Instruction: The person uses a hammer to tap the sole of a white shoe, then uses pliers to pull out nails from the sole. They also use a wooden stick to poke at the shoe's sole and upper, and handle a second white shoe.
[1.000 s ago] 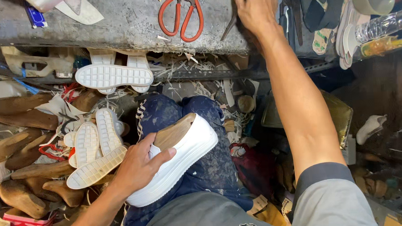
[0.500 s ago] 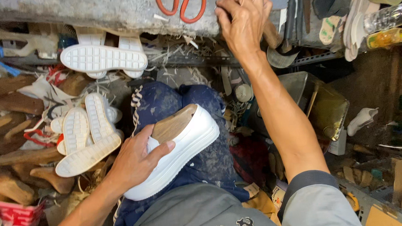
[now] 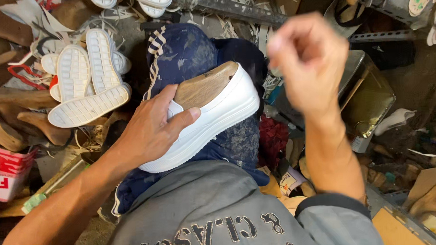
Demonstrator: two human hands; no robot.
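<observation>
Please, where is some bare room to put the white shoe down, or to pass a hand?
Little bare room. The lap beyond the white shoe, between the white soles and the right hand, shows some bare cloth. The wooden lasts on the left and the scraps on the right are crowded.

A red and white carton (image 3: 4,171) with large lettering is sitting at the left edge, low among wooden shoe forms. A small white label (image 3: 290,179) with dark print is showing below the raised right forearm, beside red cloth. No screens are showing.
</observation>
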